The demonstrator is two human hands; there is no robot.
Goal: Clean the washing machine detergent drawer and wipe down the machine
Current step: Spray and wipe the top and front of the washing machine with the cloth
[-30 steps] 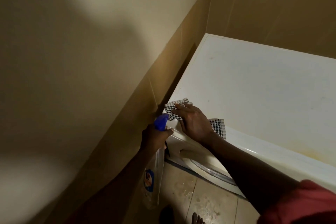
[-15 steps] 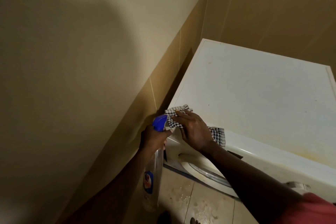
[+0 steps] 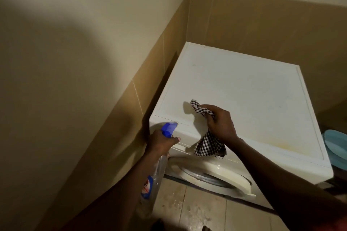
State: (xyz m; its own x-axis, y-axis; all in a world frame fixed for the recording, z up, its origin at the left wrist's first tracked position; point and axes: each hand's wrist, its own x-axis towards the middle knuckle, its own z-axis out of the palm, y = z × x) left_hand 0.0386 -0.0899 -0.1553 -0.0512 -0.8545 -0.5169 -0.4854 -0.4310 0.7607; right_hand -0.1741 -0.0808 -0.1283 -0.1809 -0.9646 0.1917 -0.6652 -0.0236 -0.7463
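A white front-loading washing machine stands in the corner, its round door facing the floor side of the view. My right hand grips a black-and-white checked cloth, lifted off the machine's front left top edge; one end sticks up, the rest hangs over the control panel. My left hand holds a clear spray bottle with a blue trigger head by its neck, at the machine's front left corner. The detergent drawer is not clearly visible.
A beige wall with a brown tiled band runs close along the machine's left and back. A pale blue basin sits at the right of the machine. The tiled floor below looks wet and stained.
My right hand has lifted the cloth off the top edge and bunched it in its fingers, moving slightly right. The view has pulled back. The left hand keeps the bottle at the corner.
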